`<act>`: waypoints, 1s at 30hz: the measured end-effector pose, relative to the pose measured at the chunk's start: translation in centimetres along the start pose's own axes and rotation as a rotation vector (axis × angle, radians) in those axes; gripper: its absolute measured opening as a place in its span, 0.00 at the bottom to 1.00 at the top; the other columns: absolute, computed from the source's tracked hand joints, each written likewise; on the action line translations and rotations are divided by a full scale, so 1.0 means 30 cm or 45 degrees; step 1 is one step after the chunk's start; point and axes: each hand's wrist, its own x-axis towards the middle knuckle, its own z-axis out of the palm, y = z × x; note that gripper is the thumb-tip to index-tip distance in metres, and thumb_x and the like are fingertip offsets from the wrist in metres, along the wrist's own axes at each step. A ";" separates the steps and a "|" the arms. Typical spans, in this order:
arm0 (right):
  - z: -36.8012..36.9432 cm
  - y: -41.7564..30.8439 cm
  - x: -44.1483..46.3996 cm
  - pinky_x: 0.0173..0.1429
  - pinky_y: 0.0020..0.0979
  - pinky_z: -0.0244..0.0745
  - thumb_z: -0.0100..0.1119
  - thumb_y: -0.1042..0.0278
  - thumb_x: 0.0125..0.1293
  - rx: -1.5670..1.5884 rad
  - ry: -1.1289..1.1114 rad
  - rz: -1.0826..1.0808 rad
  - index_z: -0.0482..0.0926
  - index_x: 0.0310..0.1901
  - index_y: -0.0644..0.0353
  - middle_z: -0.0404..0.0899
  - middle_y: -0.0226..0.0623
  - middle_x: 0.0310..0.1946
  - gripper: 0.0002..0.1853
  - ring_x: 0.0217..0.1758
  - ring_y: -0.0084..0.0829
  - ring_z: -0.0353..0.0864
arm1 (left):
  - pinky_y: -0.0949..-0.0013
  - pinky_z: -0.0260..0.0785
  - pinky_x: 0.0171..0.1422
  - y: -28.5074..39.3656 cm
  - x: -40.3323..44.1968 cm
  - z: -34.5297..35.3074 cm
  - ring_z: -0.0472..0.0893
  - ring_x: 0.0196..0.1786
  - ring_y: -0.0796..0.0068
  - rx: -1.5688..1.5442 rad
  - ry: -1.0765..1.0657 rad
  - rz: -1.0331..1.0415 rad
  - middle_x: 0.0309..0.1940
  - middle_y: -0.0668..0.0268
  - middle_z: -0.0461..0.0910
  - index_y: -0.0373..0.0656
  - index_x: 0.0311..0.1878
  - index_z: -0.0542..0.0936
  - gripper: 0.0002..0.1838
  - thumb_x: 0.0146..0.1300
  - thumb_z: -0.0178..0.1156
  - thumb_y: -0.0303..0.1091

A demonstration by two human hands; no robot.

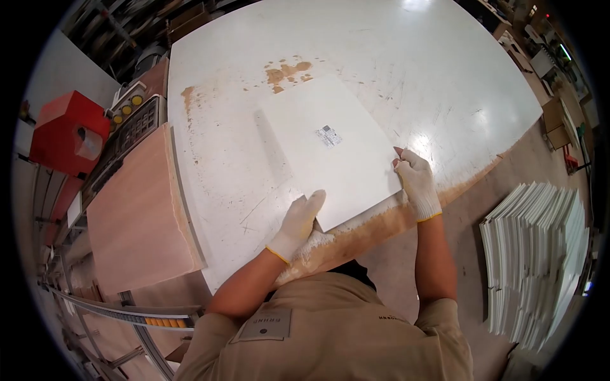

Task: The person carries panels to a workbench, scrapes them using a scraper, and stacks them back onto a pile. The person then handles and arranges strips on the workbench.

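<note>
A white rectangular panel [343,171] with a small printed label [328,136] near its middle lies over the worn white table [222,140], its near edge slightly raised. My left hand [297,221], in a white glove with a yellow cuff, grips the panel's near left corner, thumb on top and fingers hidden below. At the right edge, my right hand [416,179], gloved alike, holds the panel between thumb and fingers; bare fingertips poke out of the glove.
Stacked white panels [534,260] stand on the floor at the right. To the left are a pinkish wooden board [140,216], a red machine housing [70,133] and a metal roller rail [127,311]. Cardboard boxes [556,124] sit at the far right. The table's front edge is chipped.
</note>
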 end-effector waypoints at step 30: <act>0.164 -0.025 -0.011 0.71 0.45 0.64 0.65 0.69 0.57 -0.898 -0.261 -0.578 0.69 0.58 0.76 0.69 0.62 0.60 0.29 0.68 0.57 0.66 | 0.50 0.57 0.73 0.075 0.069 -0.117 0.65 0.65 0.37 1.438 0.722 0.635 0.61 0.35 0.66 0.25 0.65 0.63 0.36 0.63 0.59 0.44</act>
